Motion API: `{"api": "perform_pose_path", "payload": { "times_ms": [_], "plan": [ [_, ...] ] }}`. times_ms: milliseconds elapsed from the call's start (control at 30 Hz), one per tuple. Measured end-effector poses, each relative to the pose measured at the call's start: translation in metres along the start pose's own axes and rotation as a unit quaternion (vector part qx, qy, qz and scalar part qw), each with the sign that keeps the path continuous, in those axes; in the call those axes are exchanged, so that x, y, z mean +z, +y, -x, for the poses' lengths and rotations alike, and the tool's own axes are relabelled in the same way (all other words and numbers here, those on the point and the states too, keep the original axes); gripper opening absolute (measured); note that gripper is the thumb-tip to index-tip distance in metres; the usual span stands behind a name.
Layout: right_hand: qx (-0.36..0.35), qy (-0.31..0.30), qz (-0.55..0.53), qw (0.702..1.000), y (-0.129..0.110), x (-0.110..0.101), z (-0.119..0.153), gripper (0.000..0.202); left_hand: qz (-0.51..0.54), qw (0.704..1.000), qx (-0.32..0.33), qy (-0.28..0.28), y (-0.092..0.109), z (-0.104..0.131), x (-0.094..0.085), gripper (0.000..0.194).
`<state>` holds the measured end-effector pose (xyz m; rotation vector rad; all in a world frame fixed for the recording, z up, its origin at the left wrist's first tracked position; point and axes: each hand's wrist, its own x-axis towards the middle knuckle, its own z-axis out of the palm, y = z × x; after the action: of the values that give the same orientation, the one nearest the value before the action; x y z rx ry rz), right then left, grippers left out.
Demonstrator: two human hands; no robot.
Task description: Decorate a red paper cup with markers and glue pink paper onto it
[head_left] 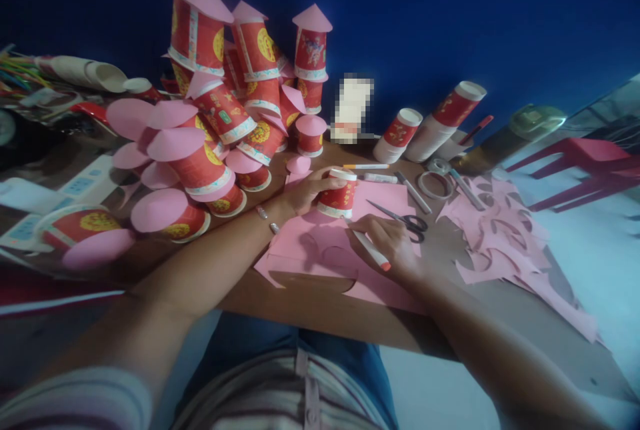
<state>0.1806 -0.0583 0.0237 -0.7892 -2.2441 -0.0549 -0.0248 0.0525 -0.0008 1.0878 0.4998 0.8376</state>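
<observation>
My left hand (310,191) is closed round a red paper cup (338,195) with gold print, which stands upside down on pink paper (305,233). Between the fingers of my right hand (387,240) is a white marker (369,248) with an orange-red end that points toward me. Its other end lies close to the cup's lower rim; whether it touches the paper I cannot tell. Just beyond my right hand lie dark-handled scissors (414,225). A curved cut-out opens in the near part of the pink paper.
Red cup towers with pink cone roofs (200,30) crowd the left side. Cup stacks (399,135) stand at the back right, near tape rolls (436,185). Pink paper scraps (505,230) cover the right part of the table. A red stool (595,157) stands beyond.
</observation>
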Motion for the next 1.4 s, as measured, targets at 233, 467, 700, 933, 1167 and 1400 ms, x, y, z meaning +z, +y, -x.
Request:
{"api": "perform_pose_path", "payload": {
  "times_ms": [233, 467, 700, 933, 1167, 1400],
  "plan": [
    [0.001, -0.003, 0.012, 1.000, 0.000, 0.001, 0.001, 0.012, 0.014, 1.000, -0.005, 0.001, 0.001, 0.001, 0.001, 0.045],
    [-0.008, -0.001, 0.004, 1.000, 0.000, 0.002, 0.001, 0.011, 0.022, 1.000, -0.002, 0.000, 0.003, 0.002, 0.003, 0.043],
    [-0.024, 0.018, 0.008, 1.000, 0.003, 0.003, 0.003, 0.013, 0.024, 1.000, -0.009, 0.009, 0.002, 0.002, 0.001, 0.047],
    [-0.046, 0.019, 0.008, 0.999, 0.003, 0.002, 0.002, 0.016, 0.039, 0.999, 0.005, 0.031, 0.000, 0.002, -0.002, 0.043],
    [-0.005, 0.013, 0.003, 1.000, 0.009, 0.008, 0.011, 0.022, 0.066, 0.997, 0.017, 0.024, -0.008, -0.002, -0.008, 0.050],
    [0.004, 0.011, -0.030, 0.999, 0.012, -0.003, 0.015, 0.025, 0.057, 0.998, 0.012, 0.016, -0.010, -0.004, -0.008, 0.043]
  ]
}}
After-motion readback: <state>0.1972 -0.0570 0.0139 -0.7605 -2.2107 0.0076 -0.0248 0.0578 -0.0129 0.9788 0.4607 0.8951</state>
